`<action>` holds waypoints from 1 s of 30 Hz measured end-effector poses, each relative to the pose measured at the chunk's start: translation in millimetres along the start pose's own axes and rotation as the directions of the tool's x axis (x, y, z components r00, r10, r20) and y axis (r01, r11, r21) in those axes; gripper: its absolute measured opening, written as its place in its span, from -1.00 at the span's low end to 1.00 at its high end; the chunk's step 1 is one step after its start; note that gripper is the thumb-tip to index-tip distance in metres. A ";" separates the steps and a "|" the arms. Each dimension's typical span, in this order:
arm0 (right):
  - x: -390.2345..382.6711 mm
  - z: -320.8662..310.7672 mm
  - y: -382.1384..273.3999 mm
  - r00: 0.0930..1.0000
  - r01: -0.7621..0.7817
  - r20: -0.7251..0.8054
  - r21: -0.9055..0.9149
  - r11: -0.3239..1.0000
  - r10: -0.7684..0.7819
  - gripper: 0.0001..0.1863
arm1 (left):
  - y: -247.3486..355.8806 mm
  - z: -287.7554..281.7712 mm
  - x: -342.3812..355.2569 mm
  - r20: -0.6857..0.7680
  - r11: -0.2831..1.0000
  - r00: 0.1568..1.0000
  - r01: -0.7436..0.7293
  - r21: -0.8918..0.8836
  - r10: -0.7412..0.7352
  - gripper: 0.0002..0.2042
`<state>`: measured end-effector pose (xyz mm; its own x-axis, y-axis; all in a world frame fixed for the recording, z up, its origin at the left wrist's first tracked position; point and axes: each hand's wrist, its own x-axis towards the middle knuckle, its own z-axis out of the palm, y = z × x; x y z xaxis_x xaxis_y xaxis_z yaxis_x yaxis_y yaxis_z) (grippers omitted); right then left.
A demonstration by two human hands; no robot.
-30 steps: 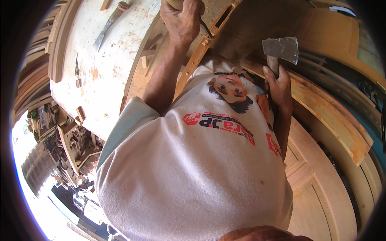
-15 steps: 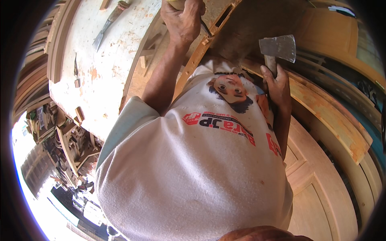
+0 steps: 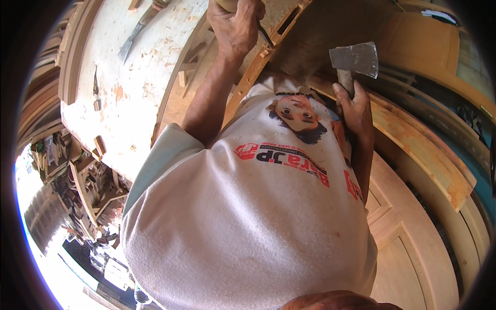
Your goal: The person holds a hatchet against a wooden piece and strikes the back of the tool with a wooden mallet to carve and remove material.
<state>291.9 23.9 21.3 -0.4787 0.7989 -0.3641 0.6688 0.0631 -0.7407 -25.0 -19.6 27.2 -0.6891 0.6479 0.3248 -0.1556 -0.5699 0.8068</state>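
Note:
My left hand (image 3: 235,28) is closed round the pale yellowish handle (image 3: 227,4) of a chisel, which is partly cut off by the top edge of the picture. The chisel's dark blade (image 3: 265,35) slants down from the fist to the edge of a long wooden piece (image 3: 253,64), near a narrow slot (image 3: 288,21) cut in it. On the right, my right hand (image 3: 355,106) grips a hatchet (image 3: 355,59) by its short wooden handle. The hatchet's grey head is raised above the hand, apart from the wood.
A pale, stained worktop (image 3: 126,88) at left bears a wooden-handled chisel (image 3: 138,32) and a thin dark tool (image 3: 96,85). Wood scraps (image 3: 82,181) are heaped beyond it at far left. Panelled wooden doors (image 3: 408,243) and boards (image 3: 429,150) stand at right.
The hatchet has shifted slightly left and up with my right hand. My left hand stays almost in place on the chisel.

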 end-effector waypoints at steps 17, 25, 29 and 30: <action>1.0 -0.5 -7.0 0.999 0.027 0.039 -0.006 1.000 -0.027 -0.35 | -0.1 1.5 -4.3 -0.007 0.995 0.999 -0.050 0.087 0.050 -0.77; 0.7 -0.2 -11.0 0.999 0.031 0.032 -0.058 0.998 -0.030 -0.36 | 0.0 -0.2 -4.2 0.000 0.996 0.999 -0.044 0.076 0.044 -0.77; 1.0 -0.4 -10.1 0.999 0.026 0.039 -0.053 0.998 -0.024 -0.35 | 2.6 1.5 -4.0 0.009 0.992 0.999 -0.037 0.117 0.036 -0.75; 2.0 0.0 -8.1 0.999 0.037 0.034 -0.065 0.997 -0.034 -0.34 | 3.0 1.9 -4.1 0.007 0.990 0.999 -0.033 0.139 0.032 -0.75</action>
<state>285.6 25.0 26.6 -0.5207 0.7752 -0.3577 0.6864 0.1310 -0.7153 -21.3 -23.0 29.3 -0.6883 0.6332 0.3540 -0.0332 -0.5149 0.8566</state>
